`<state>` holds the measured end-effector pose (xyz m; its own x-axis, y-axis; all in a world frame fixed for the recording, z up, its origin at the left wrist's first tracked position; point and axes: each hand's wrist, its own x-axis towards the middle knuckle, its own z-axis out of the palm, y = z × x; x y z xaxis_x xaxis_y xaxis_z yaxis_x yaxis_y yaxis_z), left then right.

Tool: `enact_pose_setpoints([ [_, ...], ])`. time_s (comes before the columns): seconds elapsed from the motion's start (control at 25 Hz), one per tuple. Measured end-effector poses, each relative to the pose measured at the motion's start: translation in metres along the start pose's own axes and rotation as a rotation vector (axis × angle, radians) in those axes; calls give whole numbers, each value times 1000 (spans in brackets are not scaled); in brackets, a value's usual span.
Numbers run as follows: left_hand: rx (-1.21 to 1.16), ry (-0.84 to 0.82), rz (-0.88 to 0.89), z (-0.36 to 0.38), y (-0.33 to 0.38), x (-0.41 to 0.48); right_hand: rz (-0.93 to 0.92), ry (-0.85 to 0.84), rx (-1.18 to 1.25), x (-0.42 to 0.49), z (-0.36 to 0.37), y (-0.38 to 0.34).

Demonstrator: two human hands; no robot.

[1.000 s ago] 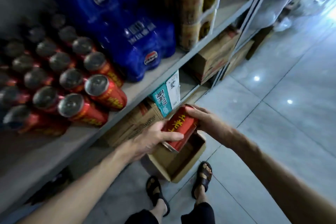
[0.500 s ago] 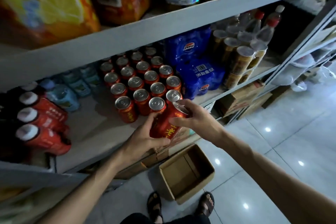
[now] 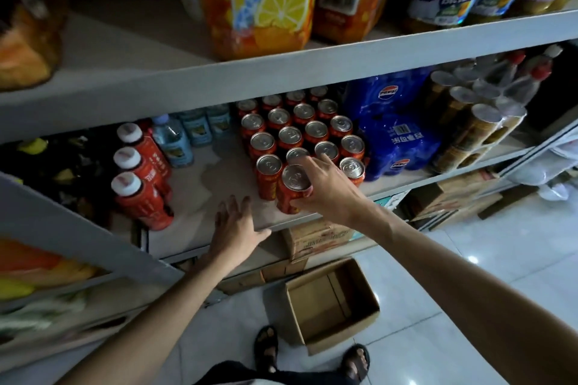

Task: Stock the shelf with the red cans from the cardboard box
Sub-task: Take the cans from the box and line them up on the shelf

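R hand (image 3: 328, 187) wraps the red can (image 3: 292, 194), fingers over its rim, thumb low on the side. Can's upright at the shelf (image 3: 219, 184) front edge, just ahead of the can block (image 3: 300, 134). L hand (image 3: 234, 225) lies spread flat on the shelf lip, holding nothing. I'd nudge it back flush w/ the front row and check it sits flat before letting go. The cardboard box (image 3: 319, 309) on the floor looks empty, so prob. the last one.
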<state>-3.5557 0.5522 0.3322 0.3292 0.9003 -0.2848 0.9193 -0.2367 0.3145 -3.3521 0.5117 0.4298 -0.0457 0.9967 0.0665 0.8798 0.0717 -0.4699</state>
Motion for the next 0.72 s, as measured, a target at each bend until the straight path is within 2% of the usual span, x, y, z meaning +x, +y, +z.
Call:
enact_pose_setpoints([
  [0.16,92,-116,-11,17,-7,14,-45,-35,-142,16,20,3],
  [0.4,242,-11,83,26,-18,13,-5,-39,-271,23,39,17],
  [0.72,241,-12,17,33,-17,14,-30,25,-316,18,53,24],
])
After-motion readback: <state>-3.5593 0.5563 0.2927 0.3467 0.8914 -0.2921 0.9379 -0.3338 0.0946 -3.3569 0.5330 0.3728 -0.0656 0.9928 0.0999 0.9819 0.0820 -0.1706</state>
